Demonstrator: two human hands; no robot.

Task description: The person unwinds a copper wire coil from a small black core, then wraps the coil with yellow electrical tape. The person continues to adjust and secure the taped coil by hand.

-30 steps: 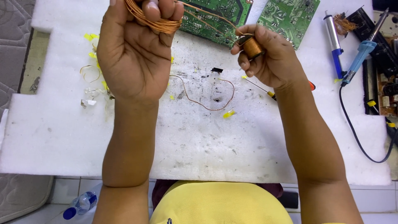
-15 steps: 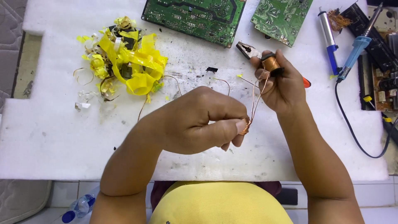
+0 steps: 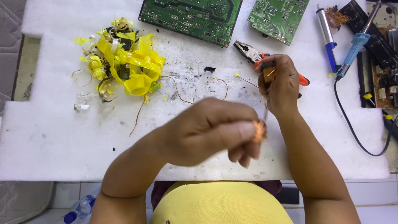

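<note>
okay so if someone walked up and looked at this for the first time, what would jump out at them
Probably the left hand, blurred in the foreground, pinching a tuft of copper wire, while the right hand grips a small copper coil just beyond it. Next, the bright heap of yellow tape scraps at the white mat's far left, and the green circuit boards along its far edge.

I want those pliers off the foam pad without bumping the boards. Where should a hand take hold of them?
Grip the pliers by the orange handles, probably coming from the lower right. The dark jaws point up-left toward the large green circuit board, so the handle end is farther from it. The right hand, holding a small coil, currently covers most of the handles.
</note>
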